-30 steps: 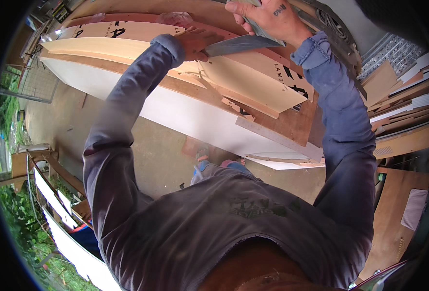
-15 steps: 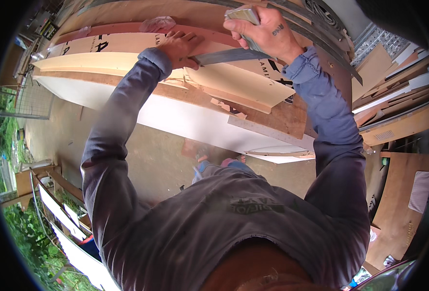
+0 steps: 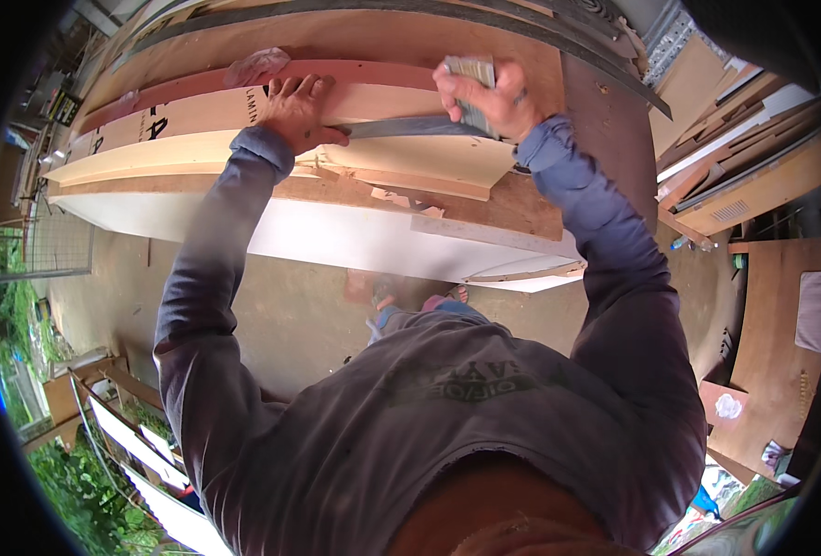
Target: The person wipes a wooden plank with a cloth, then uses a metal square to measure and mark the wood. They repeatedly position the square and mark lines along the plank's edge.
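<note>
My left hand [image 3: 292, 113] lies with fingers spread on a cream board [image 3: 373, 102] with dark printing. Its thumb reaches to the near end of a dark grey strip [image 3: 396, 127], which runs right along the board. My right hand [image 3: 505, 100] is wrapped round a grey, block-like thing [image 3: 470, 79] with a pale face; its exact kind I cannot make out. The hand is over the strip's right end, and whether the block touches the strip is hidden. Closer to me, a cream angled length of board [image 3: 410, 171] lies on the brown panel [image 3: 531, 199].
A crumpled clear plastic piece [image 3: 257, 67] rests on a reddish board behind my left hand. Long dark strips [image 3: 605, 79] lie at the back. Offcuts of board [image 3: 735, 139] are piled at the right. A white panel [image 3: 336, 232] forms the bench's near side.
The whole view has shifted, so the bench appears farther left. My right hand has come lower in the picture with the grey block, and my hands are slightly farther apart.
</note>
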{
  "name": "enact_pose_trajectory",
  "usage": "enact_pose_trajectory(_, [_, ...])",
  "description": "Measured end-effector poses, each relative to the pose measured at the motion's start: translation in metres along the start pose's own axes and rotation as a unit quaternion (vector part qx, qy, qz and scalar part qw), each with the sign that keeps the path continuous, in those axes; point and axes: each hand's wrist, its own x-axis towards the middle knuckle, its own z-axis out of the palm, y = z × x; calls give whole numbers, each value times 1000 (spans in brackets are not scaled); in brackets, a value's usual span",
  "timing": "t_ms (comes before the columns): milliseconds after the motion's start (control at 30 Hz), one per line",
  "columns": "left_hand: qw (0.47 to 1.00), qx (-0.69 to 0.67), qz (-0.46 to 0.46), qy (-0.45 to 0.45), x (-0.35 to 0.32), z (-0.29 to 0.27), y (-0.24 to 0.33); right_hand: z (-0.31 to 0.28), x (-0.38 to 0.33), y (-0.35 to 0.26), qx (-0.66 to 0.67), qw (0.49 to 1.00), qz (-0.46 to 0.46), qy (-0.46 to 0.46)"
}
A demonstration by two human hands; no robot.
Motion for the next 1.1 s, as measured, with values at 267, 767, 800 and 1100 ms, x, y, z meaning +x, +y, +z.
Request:
enact_pose_trajectory(267, [979, -68, 191, -20, 35, -23, 41, -27, 10, -64, -100, 995, -17, -23])
enact_pose_trajectory(767, [986, -52, 119, 105, 37, 8, 98, -65, -44, -37, -78, 997, 9, -27])
enact_pose_trajectory(800, [987, -46, 111, 106, 37, 8, 102, -66, -43, -40, -89, 996, 6, -30])
enact_pose_trajectory(1100, [994, -45, 48, 90, 38, -9, 127, -78, -68, -30, 2, 1000, 0, 1])
